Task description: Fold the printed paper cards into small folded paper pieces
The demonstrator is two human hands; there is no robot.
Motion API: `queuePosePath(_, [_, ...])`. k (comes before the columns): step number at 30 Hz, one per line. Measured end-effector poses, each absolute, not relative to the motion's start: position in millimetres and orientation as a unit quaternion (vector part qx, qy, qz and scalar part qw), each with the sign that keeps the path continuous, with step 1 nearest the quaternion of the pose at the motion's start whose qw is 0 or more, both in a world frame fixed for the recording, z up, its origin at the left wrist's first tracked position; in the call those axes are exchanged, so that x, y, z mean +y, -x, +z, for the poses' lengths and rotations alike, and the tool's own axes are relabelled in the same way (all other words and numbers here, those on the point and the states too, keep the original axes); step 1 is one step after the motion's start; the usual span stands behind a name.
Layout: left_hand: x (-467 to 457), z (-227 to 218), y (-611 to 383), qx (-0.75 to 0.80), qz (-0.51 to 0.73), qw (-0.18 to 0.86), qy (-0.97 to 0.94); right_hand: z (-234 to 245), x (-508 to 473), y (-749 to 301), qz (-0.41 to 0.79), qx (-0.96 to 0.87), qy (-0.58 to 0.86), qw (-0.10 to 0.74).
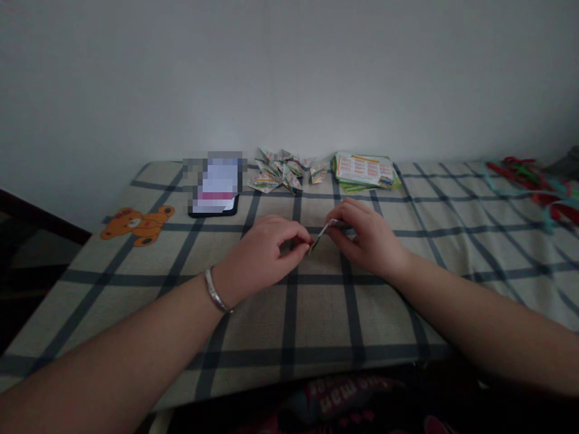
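Between my hands is a small folded piece of printed paper [320, 235], held just over the checked tablecloth. My left hand [271, 247] pinches its near left end between thumb and forefinger; a silver bangle circles that wrist. Thumb and fingers of my right hand [364, 235] close on the other end, hiding part of it. Beyond my hands, near the wall, lies a group of folded paper pieces [289, 172] with pointed corners. To their right sits a stack of printed cards [364, 170] with green edges.
A phone [219, 184] with a lit, blurred screen lies at the back left. Left of it is a flat orange bear cutout [137, 225]. Red, green and pale blue ribbon-like strips [534, 181] are at the far right. The plaid tablecloth [253, 325] covers the table up to the wall.
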State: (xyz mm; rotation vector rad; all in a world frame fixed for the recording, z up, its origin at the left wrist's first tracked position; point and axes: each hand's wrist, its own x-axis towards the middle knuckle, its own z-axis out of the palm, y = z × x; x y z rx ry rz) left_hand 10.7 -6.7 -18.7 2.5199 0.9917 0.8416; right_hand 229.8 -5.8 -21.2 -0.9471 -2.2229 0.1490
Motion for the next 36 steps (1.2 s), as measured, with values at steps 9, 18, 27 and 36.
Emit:
queuePosePath(9, [-7.2,-18.6,-11.4,0.357,0.282,0.188,-0.871,-20.7,-6.4,-229.0,0.057,-0.860,0.372,0.344])
queuePosePath(18, [-7.5,-19.6,-13.5,0.379,0.278,0.143,-0.871,-19.8,-7.9,-228.2,0.058,-0.868,0.357,0.341])
queuePosePath(27, [-6.3,-19.9,-12.7,0.365,0.271,0.073,-0.888,-20.4,-11.7,-227.1,0.045,-0.865,0.354,0.353])
queuePosePath(36, [-5.1,-20.6,-9.8,0.358,0.281,0.048,-0.889,-20.4,-13.6,-227.0,0.039,-0.860,0.353,0.367])
